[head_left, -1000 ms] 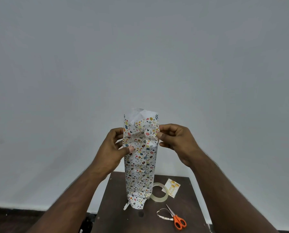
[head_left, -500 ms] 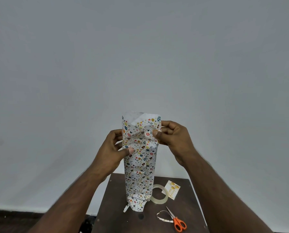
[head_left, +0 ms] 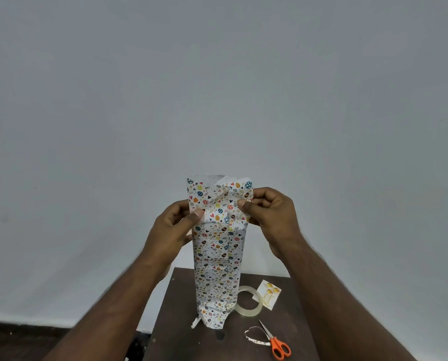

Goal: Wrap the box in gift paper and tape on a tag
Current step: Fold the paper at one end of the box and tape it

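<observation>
Wrapped box (head_left: 219, 256) — both hands' grip pinching paper top

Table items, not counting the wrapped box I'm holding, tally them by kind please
Tape roll: 1
Gift tag: 1
Orange-handled scissors: 1
Loose paper strip: 1
Total: 4

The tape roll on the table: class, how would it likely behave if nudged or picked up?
The tape roll lies flat on the table, so it would probably slide, not roll. A thin, hollow ring, it looks light. On edge, it would likely roll.
</observation>
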### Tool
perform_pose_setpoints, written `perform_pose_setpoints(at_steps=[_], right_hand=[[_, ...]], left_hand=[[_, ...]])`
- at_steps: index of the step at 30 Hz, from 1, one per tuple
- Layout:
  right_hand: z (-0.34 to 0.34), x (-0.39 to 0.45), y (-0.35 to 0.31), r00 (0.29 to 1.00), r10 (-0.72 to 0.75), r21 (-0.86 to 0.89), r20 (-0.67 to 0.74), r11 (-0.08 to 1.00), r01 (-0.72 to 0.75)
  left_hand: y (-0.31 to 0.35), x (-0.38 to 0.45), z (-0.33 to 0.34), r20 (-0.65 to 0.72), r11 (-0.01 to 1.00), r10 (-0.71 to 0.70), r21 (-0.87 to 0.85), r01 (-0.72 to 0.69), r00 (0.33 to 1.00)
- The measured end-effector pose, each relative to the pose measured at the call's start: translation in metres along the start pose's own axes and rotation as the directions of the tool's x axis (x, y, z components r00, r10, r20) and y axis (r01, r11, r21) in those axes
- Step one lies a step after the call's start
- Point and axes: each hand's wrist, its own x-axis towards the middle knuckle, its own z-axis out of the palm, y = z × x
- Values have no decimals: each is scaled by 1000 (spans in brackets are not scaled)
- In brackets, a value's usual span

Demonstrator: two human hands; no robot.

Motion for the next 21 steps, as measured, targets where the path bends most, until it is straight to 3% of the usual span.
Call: perform_pose_setpoints(at_steps=[7,10,12,17,21], right_hand=[[3,-4,1,997,-45,-44,55,998,47],[3,-7,1,989,-25,-65,147,997,35],[5,-9,3,982,-15,-92,187,995,33],[9,-9,5,990,-43,-115,134,992,59],[13,-9,5,985,-39,-92,165,994,55]], left_hand=[[-5,10,10,-154,999,43,-4,-44,987],[-7,10,11,-190,998,60,0,-61,980],[-8,10,11,-182,998,62,-5,-64,981],[-3,9,13,-72,998,66,21,-64,995],[0,14,17,-121,998,34,-51,-40,992]])
